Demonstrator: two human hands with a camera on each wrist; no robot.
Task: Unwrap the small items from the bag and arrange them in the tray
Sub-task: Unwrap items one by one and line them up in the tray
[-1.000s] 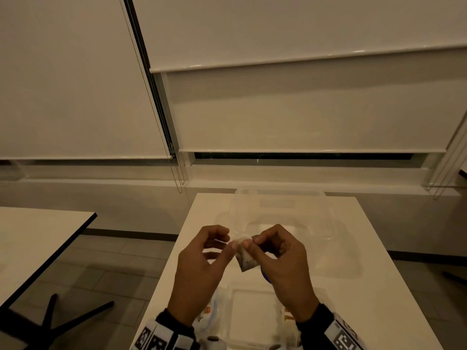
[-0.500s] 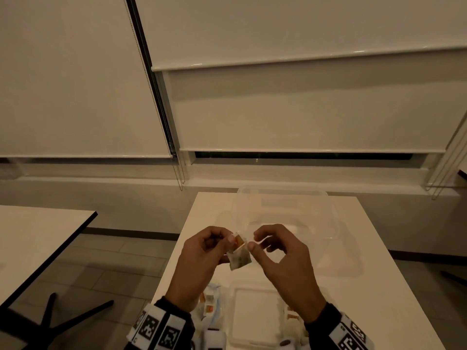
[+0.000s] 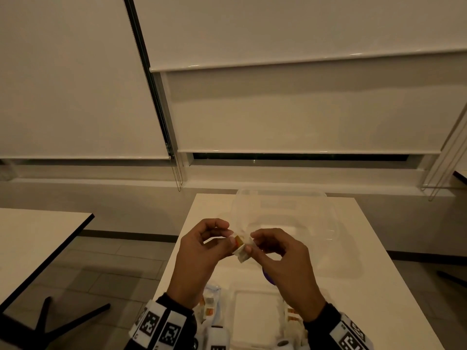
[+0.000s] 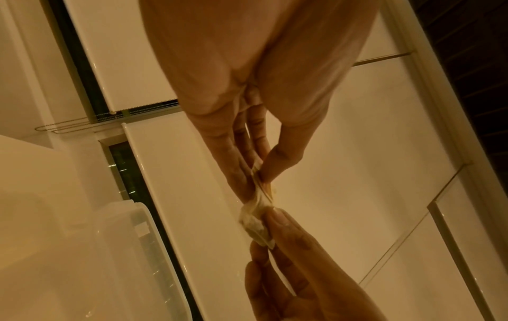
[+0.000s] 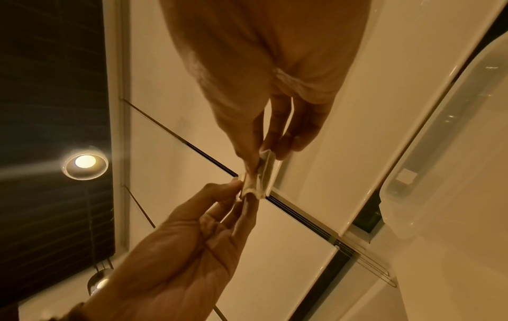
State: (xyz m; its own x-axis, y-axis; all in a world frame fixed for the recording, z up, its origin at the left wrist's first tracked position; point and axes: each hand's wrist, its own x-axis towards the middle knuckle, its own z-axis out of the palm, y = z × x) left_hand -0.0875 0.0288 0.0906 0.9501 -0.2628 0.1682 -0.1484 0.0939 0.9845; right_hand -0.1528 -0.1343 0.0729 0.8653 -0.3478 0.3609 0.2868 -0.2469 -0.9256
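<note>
**Two hands pinch a small wrapped item above a white table**

Seen from the head camera, the left hand (image 3: 199,251) and right hand (image 3: 285,261) meet in mid-air over a white table (image 3: 366,248). Between them is a small wrapped item (image 3: 240,246), a pale crinkled wrapper with an orange patch showing at its upper left. The left thumb and forefinger pinch one end; the right thumb and forefinger pinch the other (both grips are narrow and tight on the wrapper, the remaining fingers loosely curled). The wrist views show the wrapper (image 4: 257,214) stretched and twisted between the two sets of fingertips.

Below the hands, at 6 o'clock, a shallow clear tray (image 3: 252,322) lies on the table. At 7 o'clock, under the left wrist, a clear bag (image 3: 211,304) holds more small packets with orange marks. At 12 o'clock beyond the hands stands a large clear plastic container (image 3: 303,213). A second table (image 3: 35,238) sits at 9 o'clock.
</note>
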